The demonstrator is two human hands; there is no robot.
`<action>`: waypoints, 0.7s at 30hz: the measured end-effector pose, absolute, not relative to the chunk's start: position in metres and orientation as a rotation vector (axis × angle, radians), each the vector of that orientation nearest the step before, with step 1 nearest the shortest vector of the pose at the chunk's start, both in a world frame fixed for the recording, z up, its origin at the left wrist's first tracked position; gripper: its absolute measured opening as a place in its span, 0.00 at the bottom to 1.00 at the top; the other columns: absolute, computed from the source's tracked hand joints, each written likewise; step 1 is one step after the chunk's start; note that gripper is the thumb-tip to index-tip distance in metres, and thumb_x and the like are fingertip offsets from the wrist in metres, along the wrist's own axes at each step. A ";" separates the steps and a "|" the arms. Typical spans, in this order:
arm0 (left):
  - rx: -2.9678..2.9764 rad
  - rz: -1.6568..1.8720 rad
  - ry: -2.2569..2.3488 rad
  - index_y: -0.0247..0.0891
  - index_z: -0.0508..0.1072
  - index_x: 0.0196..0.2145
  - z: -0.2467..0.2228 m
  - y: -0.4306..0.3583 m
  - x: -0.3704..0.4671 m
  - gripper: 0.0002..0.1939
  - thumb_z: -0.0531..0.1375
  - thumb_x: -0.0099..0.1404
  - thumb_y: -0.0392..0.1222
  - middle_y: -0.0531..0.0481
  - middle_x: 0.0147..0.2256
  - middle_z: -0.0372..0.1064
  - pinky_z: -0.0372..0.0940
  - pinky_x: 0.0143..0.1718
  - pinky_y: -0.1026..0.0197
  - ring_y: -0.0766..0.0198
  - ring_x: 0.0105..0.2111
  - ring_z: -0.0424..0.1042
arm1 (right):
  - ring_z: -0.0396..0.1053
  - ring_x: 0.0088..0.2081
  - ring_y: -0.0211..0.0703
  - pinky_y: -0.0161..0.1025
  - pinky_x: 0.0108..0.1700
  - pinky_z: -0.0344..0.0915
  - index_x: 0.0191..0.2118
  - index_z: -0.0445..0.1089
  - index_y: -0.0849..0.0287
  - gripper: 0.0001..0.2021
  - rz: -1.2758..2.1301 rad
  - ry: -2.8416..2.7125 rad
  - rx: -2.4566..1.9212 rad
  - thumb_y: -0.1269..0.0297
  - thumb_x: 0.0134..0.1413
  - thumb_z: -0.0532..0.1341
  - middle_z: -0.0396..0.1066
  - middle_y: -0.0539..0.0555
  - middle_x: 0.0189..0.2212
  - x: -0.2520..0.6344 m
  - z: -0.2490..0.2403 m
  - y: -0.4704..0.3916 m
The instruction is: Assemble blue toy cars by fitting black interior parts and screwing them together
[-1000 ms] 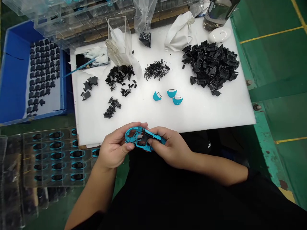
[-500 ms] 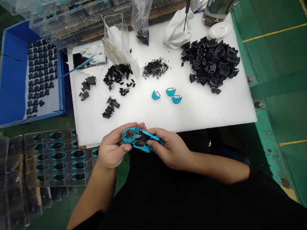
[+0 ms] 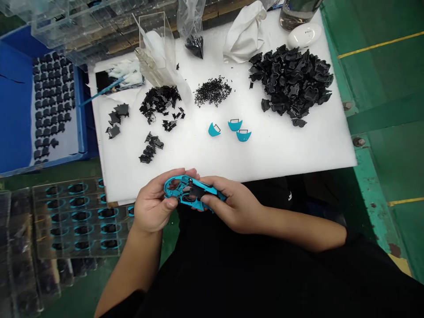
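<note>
Both hands hold a blue plastic housing (image 3: 172, 186) with a rounded open end and black parts inside, just off the front edge of the white foam-topped table (image 3: 281, 152). My left hand (image 3: 150, 205) grips the rounded end, thumb along its lower rim. Around the other end my right hand (image 3: 233, 205) is closed, its thumb pressing by a black piece (image 3: 198, 191) in the housing. The undersides of the fingers are hidden. Beyond the hands lie three small blue curved caps with black frames, one of them a cap (image 3: 244, 135) at the right.
Tiny black screws (image 3: 213, 91) are heaped mid-table, with black clips (image 3: 159, 100) to their left and black molded parts (image 3: 293, 86) to the right. A blue bin (image 3: 16, 119) and a clear tray (image 3: 89, 190) stand at left. A white cloth (image 3: 245, 33) lies behind.
The view has shifted slightly. Both hands keep hold of the blue housing, nearly unmoved. The dark screwdriver tip above the cloth has gone out of view.
</note>
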State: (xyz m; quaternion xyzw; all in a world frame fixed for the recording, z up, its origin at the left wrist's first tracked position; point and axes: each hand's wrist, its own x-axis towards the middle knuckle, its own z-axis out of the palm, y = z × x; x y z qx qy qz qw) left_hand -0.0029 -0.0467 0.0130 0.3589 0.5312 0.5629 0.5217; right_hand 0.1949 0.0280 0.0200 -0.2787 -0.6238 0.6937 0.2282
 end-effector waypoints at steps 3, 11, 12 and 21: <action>0.841 1.353 1.245 0.45 0.76 0.51 0.013 -0.045 -0.004 0.24 0.70 0.57 0.49 0.44 0.47 0.78 0.76 0.47 0.52 0.51 0.46 0.78 | 0.73 0.42 0.44 0.40 0.46 0.69 0.54 0.69 0.59 0.15 1.958 -1.709 -0.689 0.69 0.62 0.56 0.75 0.56 0.44 0.197 0.021 0.030; 0.857 1.309 1.235 0.45 0.76 0.50 0.011 -0.045 -0.007 0.26 0.72 0.54 0.50 0.43 0.46 0.79 0.76 0.45 0.51 0.50 0.44 0.79 | 0.76 0.34 0.41 0.39 0.40 0.72 0.53 0.69 0.58 0.14 2.207 -1.567 -0.771 0.68 0.63 0.56 0.77 0.55 0.39 0.198 0.023 0.028; 0.861 1.303 1.240 0.45 0.76 0.50 0.012 -0.045 -0.008 0.26 0.72 0.54 0.50 0.43 0.46 0.79 0.76 0.45 0.52 0.50 0.44 0.79 | 0.76 0.34 0.41 0.39 0.40 0.72 0.53 0.69 0.58 0.14 2.223 -1.554 -0.775 0.68 0.63 0.56 0.77 0.54 0.37 0.198 0.023 0.028; 0.903 1.296 1.204 0.42 0.75 0.50 0.013 -0.042 -0.007 0.25 0.71 0.55 0.50 0.41 0.47 0.78 0.76 0.43 0.54 0.51 0.45 0.79 | 0.77 0.34 0.39 0.39 0.40 0.76 0.46 0.66 0.58 0.08 2.481 -1.030 -0.818 0.65 0.62 0.60 0.73 0.51 0.34 0.193 0.022 0.023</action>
